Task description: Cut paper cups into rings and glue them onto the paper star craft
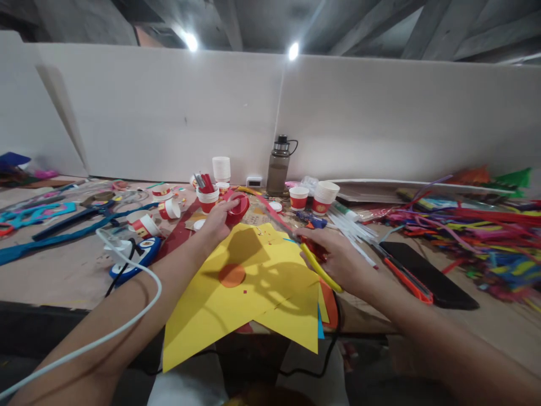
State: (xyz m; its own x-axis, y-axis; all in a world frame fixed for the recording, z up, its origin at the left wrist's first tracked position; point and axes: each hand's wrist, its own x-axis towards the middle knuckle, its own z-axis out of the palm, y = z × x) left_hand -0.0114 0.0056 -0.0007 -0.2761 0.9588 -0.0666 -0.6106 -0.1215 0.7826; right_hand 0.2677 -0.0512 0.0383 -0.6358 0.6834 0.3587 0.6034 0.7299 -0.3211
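My left hand [218,221] is closed around a roll of red tape [238,208] above the far edge of the yellow paper. A red strip [273,211] slants from near the roll toward my right hand [332,251]; whether it joins the roll is unclear. In my right hand, fingers closed, are scissors with a yellow handle [319,268]; their blades are hard to make out. Beneath both hands lie yellow paper sheets [203,316], overhanging the table's front edge. An orange paper circle [232,275] rests on them, and hand shadows fall across the paper.
Paper cups [298,198] and a water bottle [278,169] stand at the back. To the right lie a utility knife [408,279], a black phone-like slab [429,276] and colourful pipe cleaners [486,237]. A white cable [143,310] crosses my left arm near a blue-and-white device [139,259].
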